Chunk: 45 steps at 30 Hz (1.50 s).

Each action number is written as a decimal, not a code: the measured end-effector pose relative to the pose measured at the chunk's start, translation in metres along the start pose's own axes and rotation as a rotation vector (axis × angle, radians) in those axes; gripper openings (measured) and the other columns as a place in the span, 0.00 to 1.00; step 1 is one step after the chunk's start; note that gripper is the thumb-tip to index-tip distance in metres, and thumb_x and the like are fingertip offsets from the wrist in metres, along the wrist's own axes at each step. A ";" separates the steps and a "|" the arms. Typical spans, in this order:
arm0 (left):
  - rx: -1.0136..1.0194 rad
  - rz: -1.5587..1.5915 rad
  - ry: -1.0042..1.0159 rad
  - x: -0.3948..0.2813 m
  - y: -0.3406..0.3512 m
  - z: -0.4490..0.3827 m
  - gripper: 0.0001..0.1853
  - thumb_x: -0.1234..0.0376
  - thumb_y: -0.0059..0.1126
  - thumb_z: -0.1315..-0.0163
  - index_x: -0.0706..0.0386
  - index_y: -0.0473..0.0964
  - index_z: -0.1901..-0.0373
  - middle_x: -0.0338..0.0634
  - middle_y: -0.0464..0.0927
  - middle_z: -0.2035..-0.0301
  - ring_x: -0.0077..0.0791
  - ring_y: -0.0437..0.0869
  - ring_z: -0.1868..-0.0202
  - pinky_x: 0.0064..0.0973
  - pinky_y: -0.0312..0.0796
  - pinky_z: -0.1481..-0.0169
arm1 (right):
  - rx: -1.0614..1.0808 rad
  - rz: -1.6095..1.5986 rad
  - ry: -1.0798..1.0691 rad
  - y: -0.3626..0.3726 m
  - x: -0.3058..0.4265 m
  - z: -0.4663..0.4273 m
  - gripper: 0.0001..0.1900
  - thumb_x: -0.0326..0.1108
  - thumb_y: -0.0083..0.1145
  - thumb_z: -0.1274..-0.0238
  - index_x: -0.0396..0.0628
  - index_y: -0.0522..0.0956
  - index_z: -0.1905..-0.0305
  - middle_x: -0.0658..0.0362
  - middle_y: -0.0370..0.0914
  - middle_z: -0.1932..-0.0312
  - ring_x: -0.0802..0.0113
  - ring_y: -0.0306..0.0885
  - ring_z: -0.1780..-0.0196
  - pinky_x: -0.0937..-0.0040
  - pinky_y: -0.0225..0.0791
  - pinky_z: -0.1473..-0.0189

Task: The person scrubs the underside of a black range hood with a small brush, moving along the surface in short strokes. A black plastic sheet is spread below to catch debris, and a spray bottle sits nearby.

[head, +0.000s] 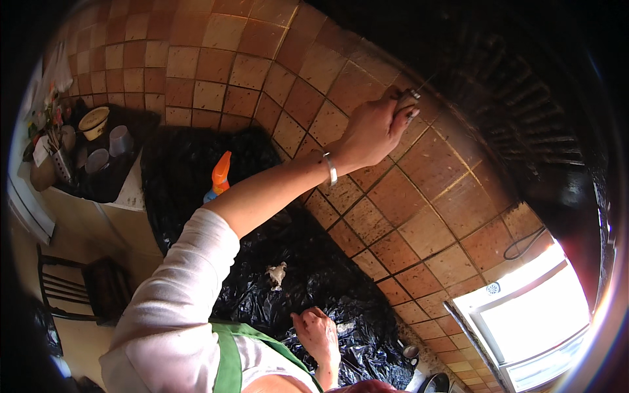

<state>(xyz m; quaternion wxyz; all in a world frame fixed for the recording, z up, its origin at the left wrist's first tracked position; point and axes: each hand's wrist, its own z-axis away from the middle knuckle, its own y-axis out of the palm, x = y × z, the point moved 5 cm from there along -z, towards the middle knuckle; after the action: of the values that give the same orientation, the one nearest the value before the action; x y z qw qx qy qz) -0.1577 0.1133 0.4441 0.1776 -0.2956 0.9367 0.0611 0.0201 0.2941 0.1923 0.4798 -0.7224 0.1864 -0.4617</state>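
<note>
My left hand (373, 127), with a metal bracelet at its wrist, reaches up to the brown tiled wall (383, 196), just below a dark, ribbed hood (521, 108). Its fingers close on a small object (409, 100) with a pale, shiny end; its exact kind is unclear. Lower down, my right hand (318, 334) is over black plastic sheeting (314, 260), its fingers curled; whether it holds anything is not clear. A crumpled whitish piece (276, 276) lies on the sheeting near it. Beyond my left forearm stands a spray bottle (221, 172) with an orange head, its lower part hidden. Dark specks cover many tiles.
At the left, a counter (130, 189) bears a yellow bowl (93, 123), plastic containers (121, 141) and a utensil holder (61, 166). A dark chair (64, 290) stands below it. A bright window (535, 314) and a hanging cable loop (523, 245) are at the right.
</note>
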 end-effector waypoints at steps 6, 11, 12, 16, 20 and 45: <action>0.008 0.143 -0.046 -0.010 0.018 -0.020 0.15 0.62 0.46 0.28 0.61 0.68 0.72 0.44 0.63 0.85 0.28 0.63 0.84 0.31 0.59 0.78 | -0.015 -0.024 -0.013 0.001 0.003 -0.003 0.17 0.39 0.60 0.40 0.39 0.73 0.79 0.48 0.76 0.74 0.48 0.77 0.69 0.56 0.71 0.67; 0.044 0.287 -0.086 -0.020 0.034 -0.016 0.16 0.61 0.43 0.27 0.64 0.67 0.68 0.45 0.67 0.83 0.29 0.69 0.82 0.32 0.62 0.75 | -0.011 -0.018 0.007 0.002 0.002 -0.004 0.17 0.38 0.60 0.41 0.39 0.72 0.80 0.49 0.76 0.75 0.48 0.77 0.69 0.56 0.70 0.67; 0.037 0.222 -0.075 -0.021 0.034 -0.015 0.16 0.62 0.42 0.26 0.65 0.67 0.68 0.46 0.68 0.84 0.31 0.71 0.82 0.32 0.63 0.76 | -0.001 -0.012 0.019 0.003 0.002 -0.004 0.18 0.37 0.60 0.41 0.39 0.72 0.80 0.49 0.76 0.75 0.48 0.76 0.69 0.56 0.70 0.68; 0.160 0.069 -0.179 -0.016 0.034 -0.008 0.15 0.63 0.42 0.27 0.69 0.69 0.64 0.47 0.70 0.85 0.37 0.76 0.83 0.35 0.67 0.77 | 0.007 -0.001 -0.001 0.004 0.005 -0.006 0.13 0.36 0.62 0.42 0.38 0.77 0.75 0.51 0.78 0.73 0.50 0.78 0.68 0.59 0.71 0.67; 0.190 -0.024 -0.179 -0.012 0.023 -0.007 0.15 0.63 0.43 0.28 0.69 0.68 0.62 0.46 0.70 0.87 0.39 0.75 0.85 0.35 0.67 0.78 | 0.016 0.016 -0.036 0.005 0.011 -0.007 0.13 0.36 0.62 0.42 0.38 0.77 0.75 0.51 0.78 0.72 0.51 0.78 0.67 0.59 0.71 0.67; -0.085 0.109 0.067 -0.045 -0.002 -0.016 0.18 0.60 0.46 0.27 0.62 0.64 0.73 0.44 0.61 0.83 0.29 0.63 0.83 0.30 0.58 0.77 | -0.045 -0.015 -0.084 0.005 0.004 0.003 0.16 0.37 0.62 0.41 0.38 0.73 0.78 0.50 0.75 0.77 0.50 0.77 0.70 0.59 0.70 0.70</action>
<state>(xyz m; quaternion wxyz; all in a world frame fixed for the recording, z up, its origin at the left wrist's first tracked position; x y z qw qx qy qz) -0.1265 0.1323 0.4752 0.1297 -0.2531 0.9534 0.1005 0.0255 0.2905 0.1896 0.4674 -0.7532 0.1708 -0.4301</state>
